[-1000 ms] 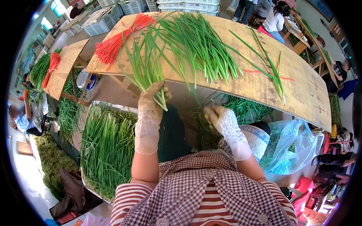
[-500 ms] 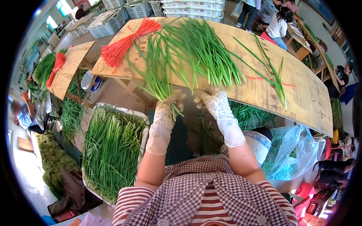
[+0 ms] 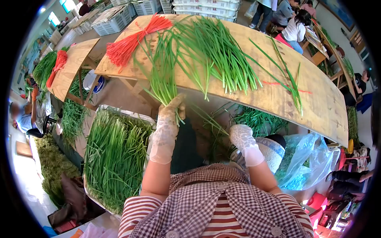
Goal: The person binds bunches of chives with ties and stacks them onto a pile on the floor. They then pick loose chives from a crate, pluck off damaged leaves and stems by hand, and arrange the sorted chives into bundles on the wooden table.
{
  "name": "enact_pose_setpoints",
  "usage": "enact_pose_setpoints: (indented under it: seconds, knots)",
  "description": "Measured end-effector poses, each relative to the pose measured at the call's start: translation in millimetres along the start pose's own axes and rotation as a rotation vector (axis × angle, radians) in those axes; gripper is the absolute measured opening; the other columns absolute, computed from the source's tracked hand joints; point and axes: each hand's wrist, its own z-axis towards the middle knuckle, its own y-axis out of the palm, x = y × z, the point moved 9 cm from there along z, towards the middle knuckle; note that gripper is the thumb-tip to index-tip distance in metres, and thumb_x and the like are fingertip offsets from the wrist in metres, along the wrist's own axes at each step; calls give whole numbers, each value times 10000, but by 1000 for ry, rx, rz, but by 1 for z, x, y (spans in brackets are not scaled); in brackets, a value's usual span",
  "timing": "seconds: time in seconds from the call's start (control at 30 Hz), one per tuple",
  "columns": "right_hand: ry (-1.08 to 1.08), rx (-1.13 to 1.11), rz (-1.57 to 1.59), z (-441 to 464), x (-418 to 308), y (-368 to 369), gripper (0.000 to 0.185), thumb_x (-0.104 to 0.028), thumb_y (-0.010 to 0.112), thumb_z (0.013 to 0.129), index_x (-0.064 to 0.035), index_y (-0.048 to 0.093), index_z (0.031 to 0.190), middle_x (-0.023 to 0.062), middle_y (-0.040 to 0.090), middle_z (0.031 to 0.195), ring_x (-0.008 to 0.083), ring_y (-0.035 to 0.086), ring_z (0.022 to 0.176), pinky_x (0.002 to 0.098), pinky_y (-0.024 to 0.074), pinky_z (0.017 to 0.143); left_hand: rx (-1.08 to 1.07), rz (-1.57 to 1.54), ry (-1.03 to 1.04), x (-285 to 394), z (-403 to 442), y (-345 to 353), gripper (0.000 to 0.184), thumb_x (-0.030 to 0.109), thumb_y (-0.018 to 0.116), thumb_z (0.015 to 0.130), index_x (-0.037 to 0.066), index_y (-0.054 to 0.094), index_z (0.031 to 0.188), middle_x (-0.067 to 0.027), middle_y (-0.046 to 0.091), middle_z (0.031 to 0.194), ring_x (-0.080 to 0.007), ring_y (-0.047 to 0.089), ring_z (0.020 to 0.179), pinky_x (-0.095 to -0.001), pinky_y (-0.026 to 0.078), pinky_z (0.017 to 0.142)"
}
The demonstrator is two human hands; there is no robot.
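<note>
My left hand (image 3: 171, 111), in a pale patterned glove, is closed around the lower ends of a bunch of green chives (image 3: 164, 87) at the table's near edge. The leaves of that bunch fan out over the wooden table (image 3: 274, 63). Below the edge, my right hand (image 3: 241, 135), gloved too, is closed on a few loose chive stalks (image 3: 212, 121) that point up and left. A larger pile of chives (image 3: 224, 55) lies on the table, beside a bundle of red ties (image 3: 137, 41). Farther right are a few separate chives (image 3: 291, 85) and a thin red tie.
A white crate (image 3: 152, 123) full of chives stands at my left. On my right are a clear plastic bag (image 3: 313, 158) and a white-and-blue sack (image 3: 270, 152). Green scraps (image 3: 260, 119) lie beneath the table. Stacked white crates (image 3: 206, 8) and other people are farther back.
My right hand has moved down and back from the table edge, drawing a few stalks with it. My left hand stays on its bunch, nearly in place.
</note>
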Motion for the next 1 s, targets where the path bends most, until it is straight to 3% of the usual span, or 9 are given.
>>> enact_pose_setpoints:
  seconds: [0.1,0.17,0.2,0.33,0.4,0.57,0.77,0.9,1.0]
  knots:
    - [-177,333,707,1,-19,-45,406,-405,597,885,-22,717,947,135,705,825,231,679,750,320,524,703,51,58,-14,-3,-2,1,188,193,637,890,5,642,892,-6,526,613,-110,472,475,-237,394,444]
    - [47,187,1163,2,-34,-66,452,-429,608,880,-2,708,993,116,707,855,175,659,702,291,507,652,89,97,11,-11,5,0,224,227,632,898,3,645,887,-31,584,643,-132,536,513,-253,458,493]
    - [-39,315,1138,17,-40,-75,430,-389,605,902,22,690,998,103,700,830,145,642,661,264,495,613,79,84,25,-13,6,3,231,233,630,900,3,645,883,-39,601,656,-139,556,527,-259,474,509]
    - [-110,57,1714,32,-64,-59,342,-283,556,954,40,664,982,95,681,760,158,648,614,229,503,559,-5,93,10,-18,12,2,258,212,608,905,-23,653,1001,-76,664,806,-167,636,679,-278,520,599]
    - [-154,-83,1783,12,-68,-56,338,-284,556,954,35,662,992,90,673,749,162,635,594,245,515,561,-85,-11,-72,-24,7,1,291,175,593,906,-29,634,1109,-58,646,830,-151,624,709,-255,511,606]
    - [-272,-280,1876,-13,-64,-34,344,-282,560,953,33,650,1058,85,664,809,154,632,648,268,542,594,-165,23,-151,-24,-10,20,255,151,603,902,-24,635,1084,-18,577,728,-122,547,604,-236,473,553]
    - [-171,-220,1786,-19,-49,-25,332,-253,571,942,46,670,1049,57,629,767,151,616,674,288,546,615,-109,-11,-126,-36,-10,33,230,135,611,901,-31,644,1057,-9,563,737,-118,543,649,-243,462,573]
    - [-282,-350,1814,-19,-52,-14,341,-270,555,947,46,637,1045,122,668,797,212,664,650,308,565,610,-362,49,-125,-38,-17,55,251,138,620,896,-37,655,1072,10,547,729,-108,523,668,-231,449,634]
    - [-320,-409,1739,-26,-53,-16,349,-285,551,942,44,645,1006,114,658,754,206,655,629,305,556,591,-232,53,-201,-44,-15,49,268,144,629,887,-33,650,1088,-49,644,859,-157,608,779,-269,499,718]
